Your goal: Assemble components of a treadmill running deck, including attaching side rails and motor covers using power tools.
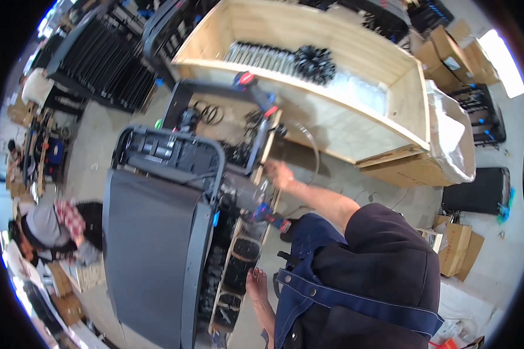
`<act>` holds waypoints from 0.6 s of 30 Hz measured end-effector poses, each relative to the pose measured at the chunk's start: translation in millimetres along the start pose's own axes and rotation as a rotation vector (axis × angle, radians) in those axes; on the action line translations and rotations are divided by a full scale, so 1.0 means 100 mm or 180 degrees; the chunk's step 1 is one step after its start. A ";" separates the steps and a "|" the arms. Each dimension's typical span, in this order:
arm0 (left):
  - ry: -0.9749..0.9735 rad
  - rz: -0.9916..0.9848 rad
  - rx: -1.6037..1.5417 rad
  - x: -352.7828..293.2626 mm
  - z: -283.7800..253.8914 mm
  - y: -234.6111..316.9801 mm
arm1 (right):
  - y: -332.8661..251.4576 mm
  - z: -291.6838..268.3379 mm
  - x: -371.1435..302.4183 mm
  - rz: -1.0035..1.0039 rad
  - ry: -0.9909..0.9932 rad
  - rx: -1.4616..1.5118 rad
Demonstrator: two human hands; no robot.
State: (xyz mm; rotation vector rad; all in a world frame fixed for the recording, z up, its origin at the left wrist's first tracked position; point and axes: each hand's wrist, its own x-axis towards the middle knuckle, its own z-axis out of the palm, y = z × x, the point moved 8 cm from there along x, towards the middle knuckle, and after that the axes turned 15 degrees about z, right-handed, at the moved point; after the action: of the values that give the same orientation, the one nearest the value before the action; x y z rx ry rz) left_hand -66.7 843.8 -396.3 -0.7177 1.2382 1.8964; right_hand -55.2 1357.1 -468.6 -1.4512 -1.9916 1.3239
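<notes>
My right hand [279,174] reaches over the wooden edge of a narrow parts rack [220,291], next to the machine. Its fingers look curled together, slightly blurred, and whatever they may hold is too small to make out. Lower down, my left hand [256,284] has its fingers stretched out at the rack's outer edge, beside compartments of dark small parts. A blue and red cordless driver [268,215] lies on the rack between my hands. Left of the rack stands a treadmill-like machine with a flat dark grey deck [148,250], a tubular frame [218,157] and an exposed motor section [157,150].
Beyond the rack is a large plywood crate [355,119] holding rows of metal parts and a black bundle. Another cordless driver [253,87] lies by a dark tray [177,104] of hardware. A person [58,230] is at the left. Cartons [457,250] stand at the right.
</notes>
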 end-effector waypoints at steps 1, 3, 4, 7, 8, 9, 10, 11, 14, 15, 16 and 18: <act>0.0106 0.0142 0.0182 -0.08 -0.07 0.09 | -0.47 0.26 -0.59 -0.0687 0.0118 -0.0757; 0.0238 0.0427 0.0224 -0.24 -0.04 0.20 | -1.29 0.27 -1.51 -0.0036 -0.1229 -0.0588; -0.0178 0.0433 0.0535 -0.19 0.35 0.16 | -1.35 0.10 -1.70 0.0091 -0.2414 -0.0549; -0.0852 0.0506 0.1013 -0.19 1.51 0.12 | -1.95 -1.03 -1.74 0.0628 -0.3661 -0.0455; -0.1087 0.0655 0.1202 -0.28 1.93 0.17 | -2.04 -1.42 -1.59 0.1090 -0.3777 -0.0373; -0.1313 0.0789 0.1406 -0.36 2.35 0.21 | -2.01 -1.75 -1.15 0.0526 -0.3283 -0.0291; -0.1487 0.0853 0.1373 -0.40 2.70 0.22 | -2.05 -2.15 -0.69 0.0586 -0.2606 0.0499; -0.1621 0.0942 0.1477 -0.44 3.03 0.25 | -2.13 -2.52 -0.26 0.0798 -0.2211 0.0872; -0.1740 0.1067 0.1941 -0.47 4.30 0.24 | -1.54 -3.41 1.34 0.1128 -0.0832 0.1678; -0.2012 0.1371 0.2143 -0.43 4.82 0.23 | -1.17 -3.54 1.82 0.1203 -0.0437 0.1853; -0.2270 0.1681 0.2347 -0.34 5.31 0.22 | -0.83 -3.45 2.22 0.1290 -0.0494 0.1893; -0.2264 0.1997 0.2665 0.01 6.21 0.02 | 0.13 -3.27 2.91 0.2277 -0.0328 0.2169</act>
State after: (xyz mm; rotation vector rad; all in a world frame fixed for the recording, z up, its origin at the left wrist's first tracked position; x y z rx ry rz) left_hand -102.1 1418.4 -163.0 0.7963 1.6479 1.5783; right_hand 64.8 1769.9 -382.9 -1.7822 -0.8675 2.1100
